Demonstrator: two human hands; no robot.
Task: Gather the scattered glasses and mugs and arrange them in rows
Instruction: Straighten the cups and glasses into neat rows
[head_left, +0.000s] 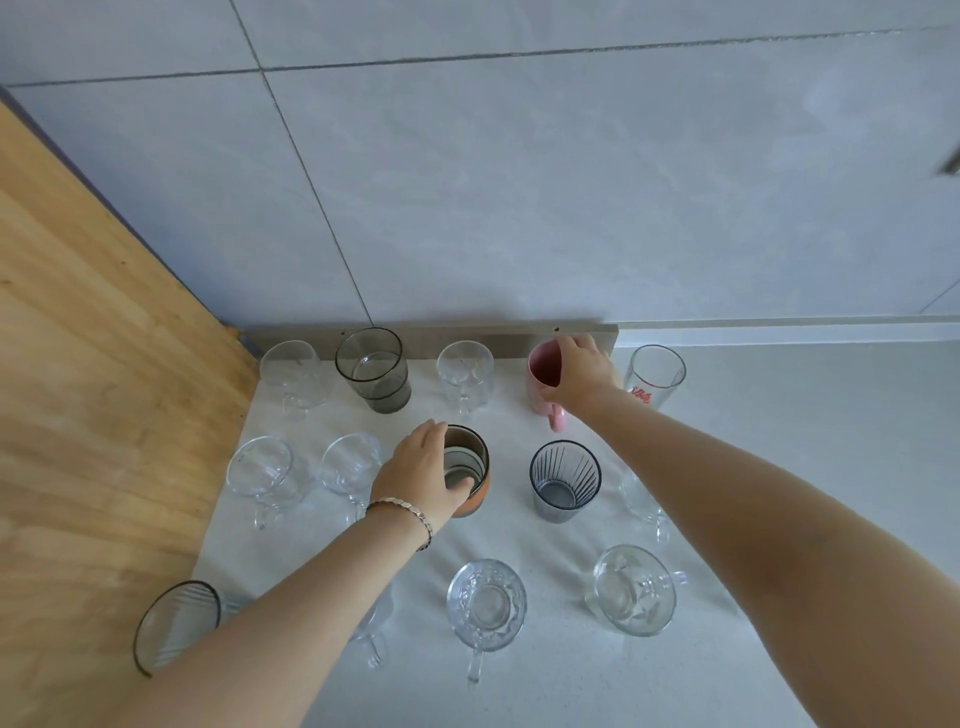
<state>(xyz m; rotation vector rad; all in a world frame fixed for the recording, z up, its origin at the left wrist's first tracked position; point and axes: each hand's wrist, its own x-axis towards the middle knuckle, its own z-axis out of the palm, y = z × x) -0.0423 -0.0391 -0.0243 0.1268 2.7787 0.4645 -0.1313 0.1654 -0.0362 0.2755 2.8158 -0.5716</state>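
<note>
- Gripped by the left hand (421, 470) is the brown cup (470, 460): the thumb is hooked inside its near rim and the fingers are curled over its left rim.
- This cup is stood in the middle row, third from the left, on the white counter (779, 467).
- The pink mug (537, 384) is clasped by the right hand (582, 369), whose fingers are wrapped over its far right rim. It is placed in the far row, just before the grey strip (498, 339), with its handle turned near.
- In the far row, from the left, are seen the corner mug (291, 374), the smoky glass (371, 369), the far clear mug (465, 371), the pink mug and, just right of the right hand, the printed glass (654, 376) with red lettering.
- In the middle row, the edge mug (260, 467) and the inner mug (348, 465) are set left of the brown cup. The dark ribbed glass (565, 480) is set to the cup's right, apart from it. Further right, the hidden mug (641, 501) is partly covered by the right forearm.
- In the near row, the ribbed tumbler (176, 626) is placed at the left, and the covered mug (371, 642) is largely concealed by the left forearm. The patterned mug (485, 605) and the right patterned mug (631, 590) are stood well apart.
- A bracelet (410, 512) is worn on the left wrist.
- The counter is bounded by a wood panel (104, 389) on the left and a tiled wall (519, 182) at the far side.
</note>
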